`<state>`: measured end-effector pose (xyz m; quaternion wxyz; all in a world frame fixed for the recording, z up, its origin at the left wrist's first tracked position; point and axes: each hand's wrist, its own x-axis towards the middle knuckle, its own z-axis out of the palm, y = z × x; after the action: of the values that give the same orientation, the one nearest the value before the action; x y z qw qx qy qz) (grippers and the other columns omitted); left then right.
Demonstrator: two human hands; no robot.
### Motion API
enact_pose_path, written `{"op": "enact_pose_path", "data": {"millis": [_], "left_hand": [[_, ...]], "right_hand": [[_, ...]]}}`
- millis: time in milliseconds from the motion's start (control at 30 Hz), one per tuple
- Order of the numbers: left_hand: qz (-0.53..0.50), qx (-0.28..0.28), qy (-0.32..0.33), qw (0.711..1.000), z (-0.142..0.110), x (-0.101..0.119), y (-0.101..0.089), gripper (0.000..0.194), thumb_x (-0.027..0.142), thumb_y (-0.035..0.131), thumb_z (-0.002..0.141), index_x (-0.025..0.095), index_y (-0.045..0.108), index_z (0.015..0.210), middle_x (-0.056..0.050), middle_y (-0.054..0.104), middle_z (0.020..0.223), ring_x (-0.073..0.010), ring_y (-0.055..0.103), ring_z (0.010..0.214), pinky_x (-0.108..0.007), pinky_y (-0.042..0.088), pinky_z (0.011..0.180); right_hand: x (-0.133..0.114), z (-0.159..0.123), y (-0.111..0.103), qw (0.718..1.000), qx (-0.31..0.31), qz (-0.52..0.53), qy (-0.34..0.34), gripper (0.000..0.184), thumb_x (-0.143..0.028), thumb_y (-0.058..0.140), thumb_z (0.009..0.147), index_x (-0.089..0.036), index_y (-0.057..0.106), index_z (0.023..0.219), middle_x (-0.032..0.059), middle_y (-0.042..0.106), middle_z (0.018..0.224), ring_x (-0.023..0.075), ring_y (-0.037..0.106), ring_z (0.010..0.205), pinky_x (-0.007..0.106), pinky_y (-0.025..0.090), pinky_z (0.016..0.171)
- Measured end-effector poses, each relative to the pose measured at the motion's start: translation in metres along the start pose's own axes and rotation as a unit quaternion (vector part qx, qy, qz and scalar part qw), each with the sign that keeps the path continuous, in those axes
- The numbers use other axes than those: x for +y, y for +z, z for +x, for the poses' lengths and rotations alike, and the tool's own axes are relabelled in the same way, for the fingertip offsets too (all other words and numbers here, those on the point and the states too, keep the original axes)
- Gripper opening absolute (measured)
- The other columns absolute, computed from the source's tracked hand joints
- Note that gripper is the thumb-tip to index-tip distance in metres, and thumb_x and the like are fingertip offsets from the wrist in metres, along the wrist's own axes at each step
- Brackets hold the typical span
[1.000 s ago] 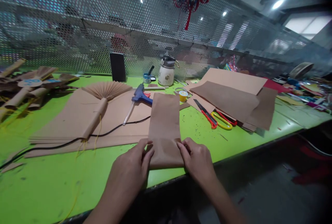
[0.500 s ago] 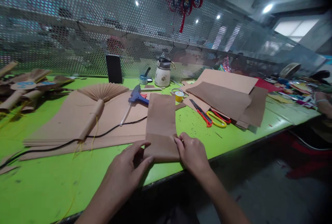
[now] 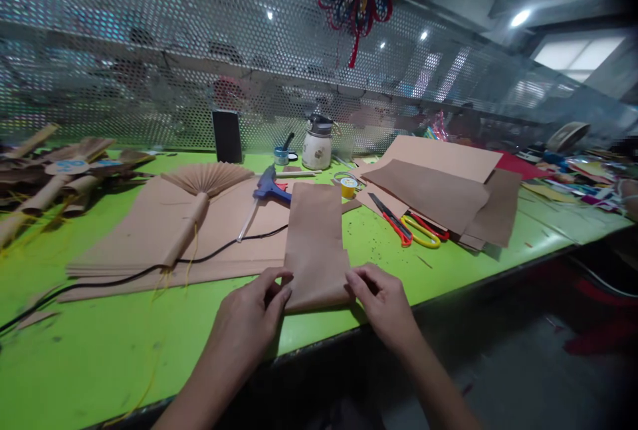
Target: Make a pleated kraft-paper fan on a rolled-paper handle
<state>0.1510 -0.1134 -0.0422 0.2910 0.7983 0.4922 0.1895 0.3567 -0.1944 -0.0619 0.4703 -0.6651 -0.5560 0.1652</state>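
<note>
Grip of the left hand (image 3: 254, 304): thumb and forefinger bent close together at the left edge of the brown paper (image 3: 315, 230), near its front end; whether they pinch it, I cannot tell. The right hand (image 3: 386, 300) has its thumb and forefinger pinching the right edge near the front corner.

The brown paper lies on the green bench (image 3: 319, 333), between the hands, its long sides running away from the person. It is a narrow, roughly rectangular piece, matte and plain, with its near end doubled back over itself. That fold is soft and rounded rather than pressed flat, and its front edge runs slightly aslant. On the right side the turned-over layer juts a little past the part behind it, making a small step. The far part looks mostly flat, with slightly uneven edges.

Left of the brown paper, a blue glue gun (image 3: 269, 187) sits with its handle reaching the paper's edge. Farther left, a pleated paper fan (image 3: 207, 181) with a rolled stem rests on a stack of tan sheets (image 3: 124, 230), and a black cord (image 3: 214, 254) crosses the stack. Right of the brown paper are red-handled scissors (image 3: 393, 220) and, farther back, a yellow roll (image 3: 348, 186). Beyond it stands a pale bottle (image 3: 318, 149).
</note>
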Motion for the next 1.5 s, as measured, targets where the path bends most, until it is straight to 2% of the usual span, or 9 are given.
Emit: {"op": "enact_pose_path", "data": {"millis": [133,367,733,1167,1500], "left_hand": [[-0.011,0.006,0.000,1.000,0.001,-0.002,0.002,0.029,0.037,0.047,0.087,0.024,0.064,0.106,-0.003,0.073,0.082,-0.0224,0.066,0.074,-0.032,0.045,0.069],[-0.014,0.009,0.001,1.000,0.001,-0.006,0.004,0.030,0.038,0.047,0.087,0.023,0.062,0.107,-0.002,0.070,0.077,-0.0210,0.064,0.069,-0.031,0.043,0.065],[0.010,0.029,0.015,0.999,-0.001,-0.006,0.006,0.033,0.033,0.047,0.086,0.023,0.052,0.118,0.002,0.064,0.071,-0.0189,0.061,0.062,-0.030,0.041,0.060],[0.044,0.027,0.007,0.999,0.000,-0.003,0.008,0.033,0.032,0.044,0.089,0.023,0.048,0.121,0.000,0.066,0.077,-0.0199,0.062,0.065,-0.030,0.041,0.061],[0.051,0.041,0.000,0.998,-0.001,-0.006,0.011,0.040,0.031,0.046,0.088,0.022,0.041,0.126,0.001,0.064,0.074,-0.0196,0.061,0.061,-0.029,0.039,0.057]], "right_hand": [[0.003,-0.003,-0.002,0.999,-0.012,-0.019,-0.035,0.029,-0.032,0.057,0.089,-0.017,0.059,0.065,0.0015,0.054,0.066,0.0155,0.051,0.068,0.026,0.039,0.064],[0.004,-0.001,0.003,0.998,0.002,-0.055,-0.025,0.035,-0.029,0.055,0.089,-0.018,0.049,0.057,0.0002,0.047,0.060,0.0158,0.047,0.064,0.028,0.035,0.062],[0.008,-0.004,0.002,0.990,0.005,-0.131,-0.046,0.029,-0.026,0.058,0.087,-0.019,0.050,0.060,0.0035,0.053,0.069,0.0200,0.046,0.076,0.033,0.037,0.072],[0.007,0.002,0.001,0.989,-0.025,-0.148,-0.006,0.033,-0.027,0.059,0.085,-0.019,0.045,0.057,0.0019,0.050,0.065,0.0175,0.049,0.068,0.029,0.036,0.064],[0.009,0.001,0.003,0.987,-0.011,-0.158,-0.012,0.030,-0.026,0.060,0.084,-0.018,0.048,0.058,0.0024,0.051,0.067,0.0175,0.050,0.069,0.028,0.036,0.063]]}}
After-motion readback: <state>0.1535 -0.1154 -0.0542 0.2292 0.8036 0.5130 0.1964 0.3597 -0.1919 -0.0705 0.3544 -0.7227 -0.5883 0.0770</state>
